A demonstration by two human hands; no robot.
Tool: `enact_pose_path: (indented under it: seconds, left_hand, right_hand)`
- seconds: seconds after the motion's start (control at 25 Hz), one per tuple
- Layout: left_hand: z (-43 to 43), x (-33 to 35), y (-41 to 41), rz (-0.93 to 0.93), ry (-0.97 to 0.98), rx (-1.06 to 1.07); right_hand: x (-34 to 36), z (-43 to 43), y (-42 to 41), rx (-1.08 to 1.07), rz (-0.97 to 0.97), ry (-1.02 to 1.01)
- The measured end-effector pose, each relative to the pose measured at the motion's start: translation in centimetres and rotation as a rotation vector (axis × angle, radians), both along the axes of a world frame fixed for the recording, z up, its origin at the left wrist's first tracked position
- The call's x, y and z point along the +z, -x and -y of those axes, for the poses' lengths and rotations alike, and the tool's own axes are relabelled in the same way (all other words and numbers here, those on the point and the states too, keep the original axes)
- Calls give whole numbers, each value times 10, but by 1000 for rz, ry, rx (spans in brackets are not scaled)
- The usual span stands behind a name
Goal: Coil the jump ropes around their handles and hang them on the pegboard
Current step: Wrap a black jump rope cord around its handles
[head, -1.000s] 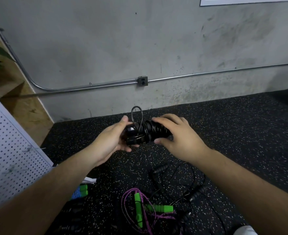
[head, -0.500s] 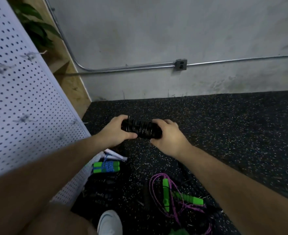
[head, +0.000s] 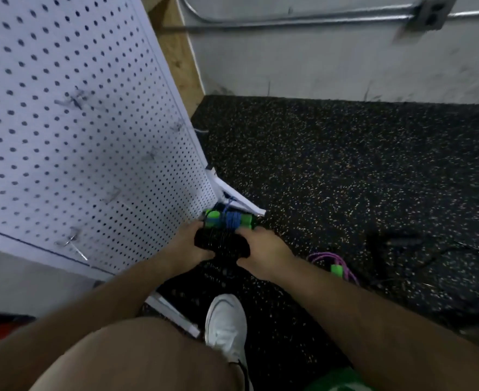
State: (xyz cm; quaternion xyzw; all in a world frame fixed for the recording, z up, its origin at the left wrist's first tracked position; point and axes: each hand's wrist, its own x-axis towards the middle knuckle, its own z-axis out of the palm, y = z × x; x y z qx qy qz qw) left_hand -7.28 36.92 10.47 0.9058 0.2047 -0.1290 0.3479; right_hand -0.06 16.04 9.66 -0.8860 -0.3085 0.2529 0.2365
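A black jump rope point(head: 221, 241), coiled tight around its handles, is held low near the foot of the white pegboard point(head: 72, 131). My left hand point(head: 189, 244) grips its left end and my right hand point(head: 262, 251) grips its right end. Just beyond it hangs or rests a coiled blue rope on green handles point(head: 229, 218), at the pegboard's lower corner; I cannot tell which. A loose purple rope with green handles point(head: 335, 265) lies on the floor to the right. A loose black rope point(head: 435, 255) lies farther right, blurred.
Metal hooks point(head: 74, 244) stick out of the pegboard. Its white base frame point(head: 173, 313) runs along the floor beside my white shoe point(head: 225, 324) and bent knee. The floor is black speckled rubber. A grey wall with a conduit point(head: 289, 22) stands behind.
My view has swung left and down toward the pegboard. Both hands have carried the coiled black rope down toward the pegboard's lower corner, close to the blue coiled rope.
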Motion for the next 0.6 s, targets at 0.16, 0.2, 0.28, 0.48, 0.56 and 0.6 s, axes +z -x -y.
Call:
enact_pose_path:
  seconds: [0.16,0.2,0.28,0.48,0.56,0.6]
  left_hand:
    - [-43,-90,54,-149,0,93]
    - [-40,-88,65,-165,-31,113]
    - [-50,-110,83,-235,-125,108]
    - [-38,-123,96,-300,-154,53]
    - [-16,-120,91,-205,-183,5]
    - [-2,-116,85,-136,-166,-37]
  right_hand:
    - [-71,-49,47,60,-126,28]
    - [-87,-61,61,60,-156,30]
    - [-111,-78,81,36,-170,31]
    - [-140,-88,96,-47,-121,30]
    - [-137,-81,95,-33,-35,23]
    - [-135,-74,94,-12,7,24]
